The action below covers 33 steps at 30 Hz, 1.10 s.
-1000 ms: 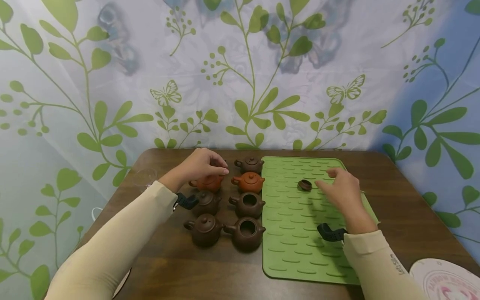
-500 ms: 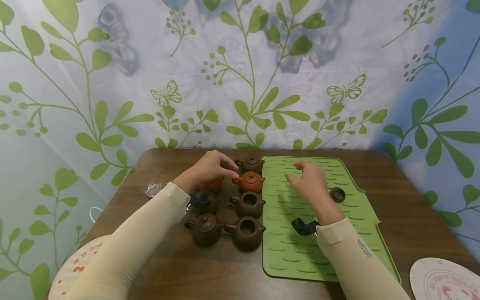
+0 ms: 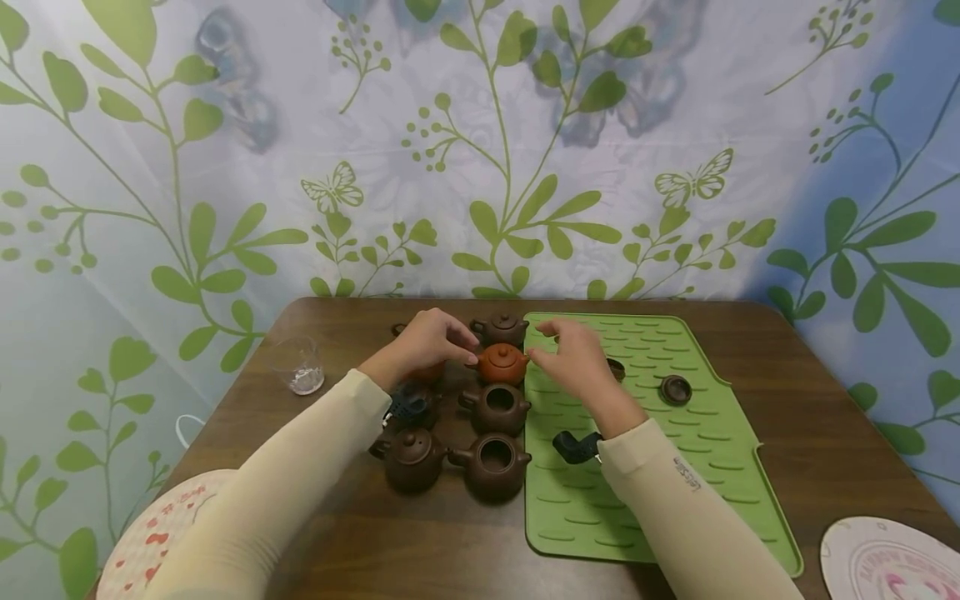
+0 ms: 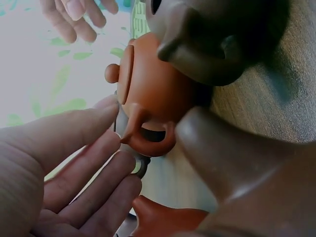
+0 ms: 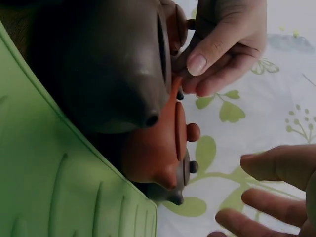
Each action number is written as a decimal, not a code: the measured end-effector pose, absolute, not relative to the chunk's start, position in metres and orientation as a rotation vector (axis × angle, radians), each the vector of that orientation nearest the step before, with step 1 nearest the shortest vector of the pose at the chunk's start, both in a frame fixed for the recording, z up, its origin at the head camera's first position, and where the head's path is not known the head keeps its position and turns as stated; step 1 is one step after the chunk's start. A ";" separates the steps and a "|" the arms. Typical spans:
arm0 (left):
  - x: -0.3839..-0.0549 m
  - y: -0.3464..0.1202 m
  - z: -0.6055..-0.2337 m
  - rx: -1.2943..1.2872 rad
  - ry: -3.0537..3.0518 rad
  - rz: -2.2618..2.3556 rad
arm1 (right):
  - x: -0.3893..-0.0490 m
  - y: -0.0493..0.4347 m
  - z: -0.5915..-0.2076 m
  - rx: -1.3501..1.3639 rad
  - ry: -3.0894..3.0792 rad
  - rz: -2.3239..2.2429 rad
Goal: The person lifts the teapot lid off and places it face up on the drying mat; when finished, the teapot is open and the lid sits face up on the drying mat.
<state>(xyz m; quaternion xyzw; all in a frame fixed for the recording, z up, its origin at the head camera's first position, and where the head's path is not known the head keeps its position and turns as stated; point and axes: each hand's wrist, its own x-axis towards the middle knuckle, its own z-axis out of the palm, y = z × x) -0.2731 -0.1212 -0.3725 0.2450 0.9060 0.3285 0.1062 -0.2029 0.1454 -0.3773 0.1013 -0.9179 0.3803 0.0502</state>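
An orange lidded teapot [image 3: 502, 364] stands in the right column of small teapots, between my two hands. My left hand [image 3: 429, 343] is at its handle; in the left wrist view the thumb and fingers [image 4: 106, 195] are spread beside the handle, not closed round it. My right hand [image 3: 576, 357] hovers off the spout, thumb and fingers apart, holding nothing. Nearer me are two dark brown teapots without lids, one [image 3: 497, 408] behind the other [image 3: 495, 468]. A lidded dark teapot [image 3: 504, 328] stands behind the orange one. Contact at the handle is hard to tell.
Several lidded teapots, including a dark one [image 3: 412, 460], form the left column, partly under my left arm. A dark lid [image 3: 676, 389] lies on the green mat [image 3: 592, 525]; another [image 3: 617, 369] is partly hidden. A clear glass [image 3: 302, 371] stands left; round mats [image 3: 888, 558] lie near the front.
My right hand has moved left from the lid on the mat, toward the orange teapot's spout. My left hand has shifted right to that teapot's handle. The teapots stand where they were.
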 end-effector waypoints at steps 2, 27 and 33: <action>-0.274 -0.121 -0.374 0.711 2.676 0.961 | -0.206 0.141 -0.379 0.364 -2.808 1.129; -0.283 -0.115 -0.386 0.819 2.753 0.756 | -0.232 0.114 -0.399 0.627 -2.896 1.012; -0.283 -0.115 -0.386 0.798 2.755 0.751 | -0.233 0.114 -0.400 0.612 -2.896 1.030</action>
